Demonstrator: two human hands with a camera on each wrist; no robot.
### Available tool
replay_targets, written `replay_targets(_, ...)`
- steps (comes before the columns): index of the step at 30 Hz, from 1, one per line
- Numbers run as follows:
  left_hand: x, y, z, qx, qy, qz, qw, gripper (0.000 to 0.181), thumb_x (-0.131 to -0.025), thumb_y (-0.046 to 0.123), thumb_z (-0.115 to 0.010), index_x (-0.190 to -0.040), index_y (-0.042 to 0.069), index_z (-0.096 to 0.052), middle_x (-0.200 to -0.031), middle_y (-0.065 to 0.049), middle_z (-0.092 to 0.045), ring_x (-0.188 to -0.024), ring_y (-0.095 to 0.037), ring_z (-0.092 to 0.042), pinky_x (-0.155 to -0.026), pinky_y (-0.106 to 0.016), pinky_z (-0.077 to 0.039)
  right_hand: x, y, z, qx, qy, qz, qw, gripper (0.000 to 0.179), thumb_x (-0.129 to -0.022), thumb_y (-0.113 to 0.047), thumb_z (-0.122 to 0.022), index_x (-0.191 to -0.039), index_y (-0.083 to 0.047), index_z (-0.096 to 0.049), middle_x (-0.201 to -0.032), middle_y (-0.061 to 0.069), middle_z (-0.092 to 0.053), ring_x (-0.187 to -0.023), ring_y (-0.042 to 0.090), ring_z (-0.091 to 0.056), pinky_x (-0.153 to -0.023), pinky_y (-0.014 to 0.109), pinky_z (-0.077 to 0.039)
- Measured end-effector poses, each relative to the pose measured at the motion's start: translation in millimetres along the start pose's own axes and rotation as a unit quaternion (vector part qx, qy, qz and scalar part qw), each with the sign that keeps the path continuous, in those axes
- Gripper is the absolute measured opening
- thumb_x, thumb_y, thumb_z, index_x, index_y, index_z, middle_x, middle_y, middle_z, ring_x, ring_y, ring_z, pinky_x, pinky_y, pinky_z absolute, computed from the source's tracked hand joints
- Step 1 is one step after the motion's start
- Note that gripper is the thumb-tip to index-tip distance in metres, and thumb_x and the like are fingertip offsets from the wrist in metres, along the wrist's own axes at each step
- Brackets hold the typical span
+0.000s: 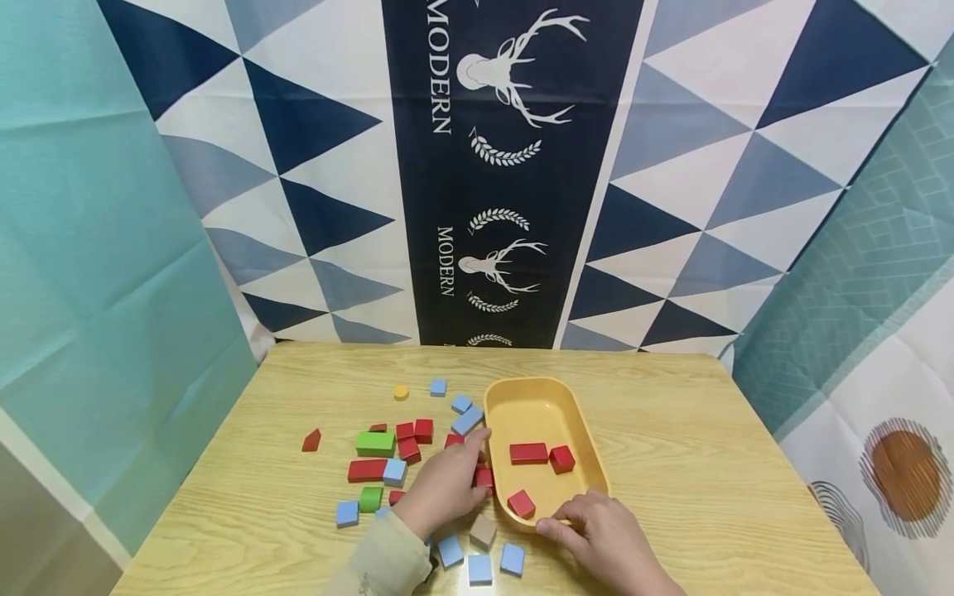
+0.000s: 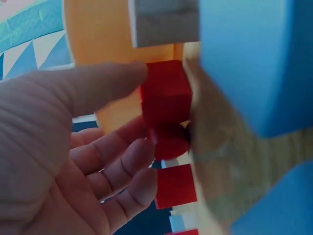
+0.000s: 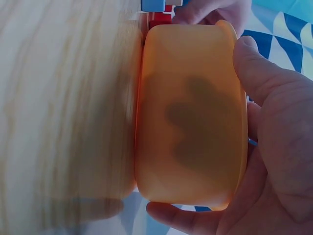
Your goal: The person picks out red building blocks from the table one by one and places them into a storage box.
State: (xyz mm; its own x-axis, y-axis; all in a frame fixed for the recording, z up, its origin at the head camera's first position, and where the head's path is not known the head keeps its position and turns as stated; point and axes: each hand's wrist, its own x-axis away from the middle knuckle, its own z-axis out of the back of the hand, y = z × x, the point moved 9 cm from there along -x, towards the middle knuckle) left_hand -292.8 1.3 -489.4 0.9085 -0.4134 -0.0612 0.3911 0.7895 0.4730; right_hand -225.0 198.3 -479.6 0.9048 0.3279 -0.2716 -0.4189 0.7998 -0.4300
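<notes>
My left hand (image 1: 445, 484) is at the left side of a yellow plastic bin (image 1: 547, 389). In the left wrist view, thumb and forefinger pinch a red cube (image 2: 166, 90) beside the bin wall, with a rounded red block (image 2: 168, 141) just past it. My right hand (image 1: 596, 534) grips the bin's near rim, thumb outside; finger shadows show through the wall in the right wrist view. Inside the bin lie a long red block (image 1: 528, 454) and two smaller red blocks, one (image 1: 562, 459) at right and one (image 1: 521, 504) near the front.
Left of the bin, several red blocks (image 1: 367, 471), green blocks (image 1: 376, 444) and blue blocks (image 1: 347, 513) are scattered on the wooden table (image 1: 671, 430). A tan block (image 1: 483, 531) and several blue cubes (image 1: 480, 569) lie near the front. A yellow disc (image 1: 401, 391) sits farther back.
</notes>
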Motion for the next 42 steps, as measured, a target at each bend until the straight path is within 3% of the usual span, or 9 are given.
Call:
replay_targets(8,-0.7,-1.0,-6.3,-0.050,0.012,-0.001,0.9987,0.088,-0.088,0.021,-0.090,-0.159,0.012,-0.039,-0.109,-0.006,-0.076,-0.096,-0.023,-0.075,-0.086,-0.040,-0.063,0.1,0.7,0.5,0.003,-0.002,-0.005,1.0000,0.024,-0.092,-0.056,-0.077,-0.079,-0.036,-0.078,-0.079,-0.027,-0.066,-0.078,-0.008,-0.052,-0.067,0.023,-0.047)
replay_targets(11,1.0,0.7,-2.1,-0.066,0.012,-0.009,0.9977,0.082,-0.091,0.022,-0.087,-0.159,0.013,-0.042,-0.118,-0.006,-0.077,-0.103,-0.022,-0.075,-0.090,-0.040,-0.063,0.7,0.0,1.1,0.004,0.003,-0.002,1.0000,0.024,-0.092,-0.056,-0.077,-0.079,-0.036,-0.077,-0.080,-0.027,-0.066,-0.078,-0.008,-0.053,-0.067,0.023,-0.047)
replay_targets(15,5.5,5.4,14.5,-0.095,0.011,-0.018,0.9952,0.065,-0.094,0.021,-0.084,-0.152,0.015,-0.056,-0.132,-0.007,-0.075,-0.113,-0.024,-0.075,-0.093,-0.042,-0.064,1.2,-0.6,0.2,0.006,0.004,0.000,1.0000,0.024,-0.092,-0.056,-0.077,-0.079,-0.036,-0.077,-0.080,-0.027,-0.066,-0.078,-0.008,-0.053,-0.067,0.023,-0.047)
replay_targets(19,12.9,11.3,40.1,-0.117,0.032,-0.017,0.9924,0.050,-0.093,0.021,-0.085,-0.140,0.014,-0.067,-0.125,-0.007,-0.076,-0.109,-0.026,-0.075,-0.092,-0.044,-0.063,1.1,-0.6,-1.0,0.006,-0.001,-0.003,1.0000,0.024,-0.092,-0.057,-0.077,-0.080,-0.036,-0.077,-0.080,-0.028,-0.065,-0.078,-0.008,-0.052,-0.068,0.023,-0.047)
replay_targets(24,17.9,24.7,58.2,-0.096,0.074,-0.037,0.9919,0.047,-0.096,0.024,-0.082,-0.140,0.014,-0.066,-0.129,-0.006,-0.075,-0.115,-0.026,-0.073,-0.099,-0.045,-0.061,1.1,-0.1,-0.3,0.005,0.001,-0.004,1.0000,0.023,-0.092,-0.056,-0.077,-0.080,-0.037,-0.077,-0.080,-0.028,-0.066,-0.079,-0.008,-0.052,-0.068,0.023,-0.047)
replay_targets(28,13.0,38.1,45.3,-0.054,0.064,-0.057,0.9949,0.044,-0.099,0.028,-0.079,-0.138,0.015,-0.066,-0.134,-0.003,-0.074,-0.120,-0.022,-0.073,-0.102,-0.041,-0.061,0.7,-0.4,-0.5,0.002,0.004,0.002,1.0000,0.022,-0.092,-0.055,-0.078,-0.079,-0.036,-0.077,-0.080,-0.028,-0.066,-0.078,-0.008,-0.052,-0.067,0.023,-0.046)
replay_targets(33,1.6,43.6,14.2,-0.006,0.033,-0.034,0.9988,0.041,-0.097,0.033,-0.081,-0.134,0.019,-0.069,-0.130,0.003,-0.076,-0.116,-0.015,-0.072,-0.097,-0.039,-0.061,0.9,0.6,-3.1,0.001,-0.009,-0.010,0.9999,0.025,-0.093,-0.056,-0.076,-0.080,-0.035,-0.077,-0.078,-0.026,-0.065,-0.077,-0.008,-0.051,-0.066,0.022,-0.045)
replay_targets(37,-5.3,40.9,-2.7,0.008,0.035,-0.007,0.9993,0.039,-0.095,0.032,-0.083,-0.130,0.020,-0.070,-0.128,0.004,-0.077,-0.113,-0.014,-0.073,-0.094,-0.038,-0.062,0.8,1.0,-3.3,0.002,-0.010,-0.012,0.9999,0.026,-0.094,-0.056,-0.075,-0.079,-0.034,-0.077,-0.077,-0.027,-0.064,-0.076,-0.008,-0.050,-0.066,0.022,-0.045)
replay_targets(42,-8.7,39.6,-8.7,0.020,0.054,0.010,0.9983,0.043,-0.092,0.027,-0.087,-0.129,0.019,-0.068,-0.125,0.003,-0.077,-0.109,-0.015,-0.073,-0.093,-0.036,-0.062,0.3,1.7,-1.9,0.003,-0.002,-0.006,1.0000,0.026,-0.094,-0.056,-0.075,-0.079,-0.035,-0.077,-0.076,-0.028,-0.063,-0.076,-0.008,-0.049,-0.066,0.022,-0.044)
